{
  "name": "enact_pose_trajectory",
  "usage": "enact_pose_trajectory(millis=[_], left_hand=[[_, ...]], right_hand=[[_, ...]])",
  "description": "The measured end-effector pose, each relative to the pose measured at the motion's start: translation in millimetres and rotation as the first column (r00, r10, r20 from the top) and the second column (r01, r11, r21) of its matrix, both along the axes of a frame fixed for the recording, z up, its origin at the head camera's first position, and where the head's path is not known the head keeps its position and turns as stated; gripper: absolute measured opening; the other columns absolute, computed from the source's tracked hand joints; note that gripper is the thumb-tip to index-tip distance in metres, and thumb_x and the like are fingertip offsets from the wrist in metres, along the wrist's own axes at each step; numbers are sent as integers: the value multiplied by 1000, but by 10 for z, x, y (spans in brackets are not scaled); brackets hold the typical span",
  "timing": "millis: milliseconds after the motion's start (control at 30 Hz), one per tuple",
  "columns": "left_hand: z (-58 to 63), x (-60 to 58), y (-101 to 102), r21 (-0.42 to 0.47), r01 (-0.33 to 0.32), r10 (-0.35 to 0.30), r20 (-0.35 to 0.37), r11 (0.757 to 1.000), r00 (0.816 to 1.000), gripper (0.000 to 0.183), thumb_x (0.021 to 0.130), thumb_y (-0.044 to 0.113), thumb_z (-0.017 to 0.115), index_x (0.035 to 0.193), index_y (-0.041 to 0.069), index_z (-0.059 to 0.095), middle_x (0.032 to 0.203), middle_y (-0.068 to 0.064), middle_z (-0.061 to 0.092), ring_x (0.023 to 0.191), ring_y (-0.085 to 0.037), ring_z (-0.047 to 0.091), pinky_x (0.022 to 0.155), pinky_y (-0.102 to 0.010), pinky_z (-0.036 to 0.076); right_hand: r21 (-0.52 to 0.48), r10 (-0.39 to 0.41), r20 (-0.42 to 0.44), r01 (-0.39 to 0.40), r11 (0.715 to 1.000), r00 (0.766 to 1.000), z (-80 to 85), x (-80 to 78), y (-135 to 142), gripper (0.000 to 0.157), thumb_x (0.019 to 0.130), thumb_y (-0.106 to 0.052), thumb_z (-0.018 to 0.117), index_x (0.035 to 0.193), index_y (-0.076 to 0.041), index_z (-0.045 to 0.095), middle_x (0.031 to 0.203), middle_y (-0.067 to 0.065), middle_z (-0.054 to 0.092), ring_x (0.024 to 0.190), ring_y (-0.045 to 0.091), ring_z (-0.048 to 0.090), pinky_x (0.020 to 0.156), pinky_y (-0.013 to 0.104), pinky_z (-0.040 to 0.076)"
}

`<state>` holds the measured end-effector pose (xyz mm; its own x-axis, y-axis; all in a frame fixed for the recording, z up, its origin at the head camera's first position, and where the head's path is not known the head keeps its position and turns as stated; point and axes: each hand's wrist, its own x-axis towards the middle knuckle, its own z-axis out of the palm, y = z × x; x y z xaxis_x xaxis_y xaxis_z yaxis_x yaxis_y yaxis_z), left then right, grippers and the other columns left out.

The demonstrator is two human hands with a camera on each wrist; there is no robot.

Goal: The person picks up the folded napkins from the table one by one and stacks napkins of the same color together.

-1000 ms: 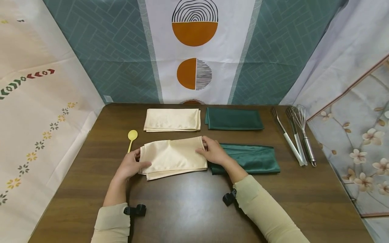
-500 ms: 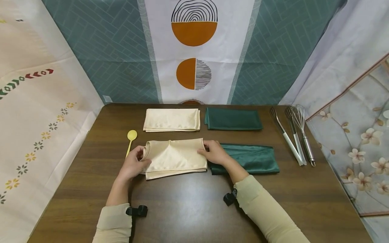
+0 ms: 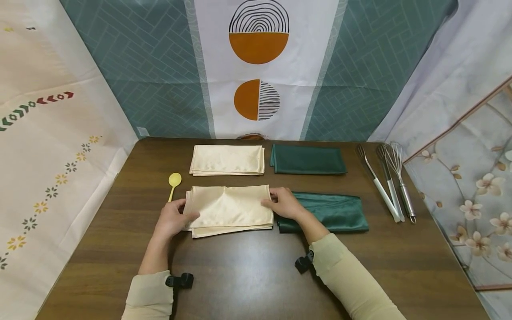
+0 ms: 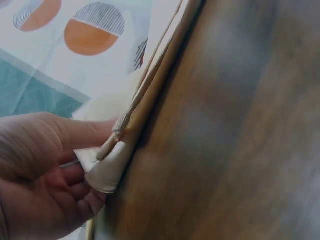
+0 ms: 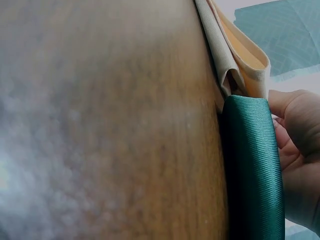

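A folded cream satin napkin (image 3: pixel 230 206) lies at the middle of the table, its layers slightly offset along the near edge. My left hand (image 3: pixel 172 218) pinches its left end; in the left wrist view the thumb lies over the folded layers (image 4: pixel 107 172), the other fingers beneath. At the opposite end my right hand (image 3: pixel 287 204) holds the upper right corner between thumb and fingers. The right fingertips are partly hidden by cloth. Just right of it, partly under my right wrist, is a folded green satin napkin (image 3: pixel 330 213), which covers part of that hand in the right wrist view.
Behind lie another folded cream napkin (image 3: pixel 227 160) and a folded green one (image 3: pixel 308 160). A yellow spoon (image 3: pixel 174 180) is beside my left hand. At the right edge lie a whisk (image 3: pixel 403 186), a white-handled fork-like utensil (image 3: pixel 380 186) and another long utensil (image 3: pixel 392 189).
The cream napkin's left end, curled upward half a second ago, now lies flatter, with my left hand slightly lower on it. My right hand keeps its hold at the right corner.
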<state>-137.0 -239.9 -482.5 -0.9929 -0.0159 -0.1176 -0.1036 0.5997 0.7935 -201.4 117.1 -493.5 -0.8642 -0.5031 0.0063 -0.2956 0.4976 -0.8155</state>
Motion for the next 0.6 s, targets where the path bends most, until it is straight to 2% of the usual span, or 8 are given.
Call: enact_pose_trajectory(millis=[133, 267, 433, 600], left_hand=[[43, 13, -26, -93, 48, -46, 23, 994, 999, 30, 84, 9, 80, 105, -11, 69, 84, -14, 70, 72, -22, 59, 62, -31, 48], [65, 17, -27, -125, 60, -59, 13, 990, 998, 22, 86, 9, 77, 98, -7, 69, 78, -8, 66, 69, -21, 55, 61, -32, 46], [74, 15, -11, -146, 60, -62, -6, 987, 998, 25, 89, 11, 75, 105, -8, 70, 87, -14, 70, 77, -24, 59, 67, -35, 48], [88, 1, 9, -112, 46, -47, -7, 993, 999, 30, 92, 13, 73, 113, -8, 68, 95, -17, 71, 82, -27, 62, 71, -36, 49]], right_hand=[[0, 12, 25, -12, 1000, 1000, 12, 9, 5, 20, 95, -12, 73, 112, -2, 72, 97, 10, 76, 79, 13, 69, 70, 28, 54], [17, 24, 46, -25, 1000, 999, 29, 11, 10, 19, 92, -11, 75, 110, -3, 71, 89, 6, 73, 68, 9, 60, 64, 26, 49], [48, 27, 41, -29, 998, 999, 37, 9, 10, 15, 93, -12, 75, 105, -4, 71, 79, 2, 68, 61, 9, 51, 60, 25, 43], [47, 26, 21, -27, 999, 999, 19, -5, 10, 14, 93, -12, 75, 103, -4, 72, 79, 2, 68, 62, 10, 52, 59, 25, 44]])
